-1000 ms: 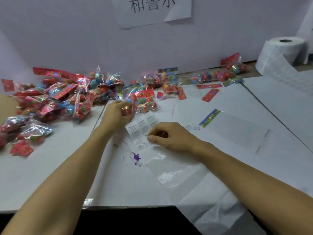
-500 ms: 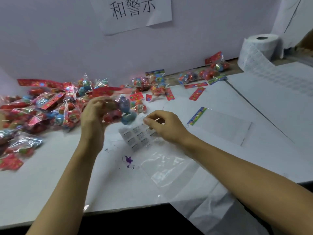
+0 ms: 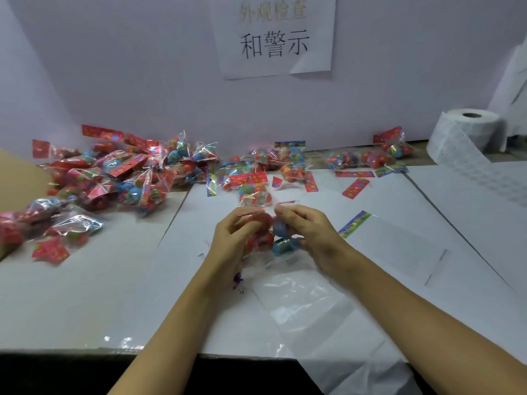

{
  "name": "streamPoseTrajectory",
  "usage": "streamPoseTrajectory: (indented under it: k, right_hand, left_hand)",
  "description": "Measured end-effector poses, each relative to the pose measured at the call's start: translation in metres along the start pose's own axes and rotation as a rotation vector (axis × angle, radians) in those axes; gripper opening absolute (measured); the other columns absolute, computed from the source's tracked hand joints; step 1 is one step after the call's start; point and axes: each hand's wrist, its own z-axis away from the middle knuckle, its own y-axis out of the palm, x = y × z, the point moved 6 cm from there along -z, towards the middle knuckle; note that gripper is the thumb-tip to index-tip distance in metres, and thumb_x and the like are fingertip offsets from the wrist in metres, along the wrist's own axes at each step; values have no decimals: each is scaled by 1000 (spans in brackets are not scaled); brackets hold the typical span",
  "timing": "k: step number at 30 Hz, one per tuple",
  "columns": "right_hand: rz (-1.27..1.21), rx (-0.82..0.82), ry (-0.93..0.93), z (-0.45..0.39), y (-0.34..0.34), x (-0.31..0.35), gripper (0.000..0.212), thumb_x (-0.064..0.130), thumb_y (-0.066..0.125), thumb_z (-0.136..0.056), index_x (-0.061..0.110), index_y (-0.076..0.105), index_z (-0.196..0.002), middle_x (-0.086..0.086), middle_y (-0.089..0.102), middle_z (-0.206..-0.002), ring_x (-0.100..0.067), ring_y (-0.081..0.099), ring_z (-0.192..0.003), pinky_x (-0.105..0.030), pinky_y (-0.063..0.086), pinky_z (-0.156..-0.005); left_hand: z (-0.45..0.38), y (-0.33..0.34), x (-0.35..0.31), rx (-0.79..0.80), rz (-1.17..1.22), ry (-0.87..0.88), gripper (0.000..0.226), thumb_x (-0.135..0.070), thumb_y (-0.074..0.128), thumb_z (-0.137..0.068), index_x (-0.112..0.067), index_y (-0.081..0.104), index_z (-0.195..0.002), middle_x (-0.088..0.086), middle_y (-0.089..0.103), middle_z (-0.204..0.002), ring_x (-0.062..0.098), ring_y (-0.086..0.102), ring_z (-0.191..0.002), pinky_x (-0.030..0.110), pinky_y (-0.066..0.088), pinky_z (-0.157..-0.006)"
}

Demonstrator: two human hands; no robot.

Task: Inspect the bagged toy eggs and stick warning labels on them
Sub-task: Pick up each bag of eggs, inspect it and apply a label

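A clear bag of toy eggs (image 3: 265, 233), red and blue ones inside, is held just above the white table (image 3: 114, 295) at the centre. My left hand (image 3: 232, 239) grips its left side with curled fingers. My right hand (image 3: 309, 235) holds the right side, its thumb and forefinger pinching at the bag's top edge. Whether a warning label sits under those fingertips is too blurred to tell. The label sheet is hidden behind my hands. A large pile of bagged eggs (image 3: 128, 175) lies at the back left.
More bagged eggs (image 3: 370, 158) and loose header cards (image 3: 355, 188) lie along the back wall. A white label roll (image 3: 467, 129) stands far right. An empty clear bag (image 3: 302, 306) lies near the front edge, a flat bag with a coloured header (image 3: 393, 243) to the right, a cardboard box (image 3: 17, 178) at the left.
My left hand lifted a bag from the pile and brought it to the centre. My right hand left the label sheet and came up to the bag. The camera tilted upward.
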Motion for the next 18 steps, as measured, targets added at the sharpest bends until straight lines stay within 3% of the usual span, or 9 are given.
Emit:
streamPoseTrajectory:
  k: [4,7,9,12,14,15,18]
  right_hand:
    - [-13,5,8,2,0,-2,20,34,76,-86,16,78,-79,-3,70,-73,-27,71,-64,-32,56,-56]
    - [6,-19,37,2,-1,-8,27,34,78,-84,8,77,-86,-14,69,-81,-49,71,-80,-62,56,-79]
    - [8,-25,51,4,2,-8,36,38,82,-75,5,77,-87,-22,70,-85,-51,69,-79,-70,53,-83]
    - [20,-57,30,3,0,-9,30,38,82,-74,10,80,-87,-20,74,-89,-44,70,-76,-52,60,-74]
    - [43,-67,-4,3,-1,-9,10,20,73,-88,19,82,-88,-11,77,-86,-26,72,-74,-31,56,-63]
    - [52,-72,-20,4,-2,-10,19,13,66,-91,22,82,-89,-8,77,-85,-20,72,-72,-25,55,-60]
    - [35,-66,-8,6,2,-10,19,13,65,-91,22,82,-91,-6,77,-87,-16,73,-74,-23,56,-60]
  left_hand:
    - [8,-1,-5,32,54,-9,19,-15,69,-86,-16,79,-102,17,76,-105,34,74,-101,41,62,-82]
    - [12,-1,-2,10,56,-52,12,-16,69,-95,-15,81,-97,17,78,-100,32,76,-93,37,62,-76]
    - [12,0,-1,0,30,-56,14,-12,68,-96,-15,81,-92,16,78,-95,30,77,-87,38,62,-74]
    - [14,1,-4,13,33,-43,15,-9,65,-98,-10,78,-91,18,76,-90,28,75,-77,35,60,-67]
    - [14,0,-5,-3,19,-44,16,-3,65,-96,-12,75,-87,15,75,-83,26,73,-72,33,58,-60]
    - [13,0,-5,-10,10,-41,18,-1,64,-95,-12,74,-85,14,75,-80,25,73,-71,33,58,-59]
    - [11,-1,-6,-38,-14,-36,30,2,63,-93,-19,75,-76,5,73,-74,20,73,-74,29,59,-60]
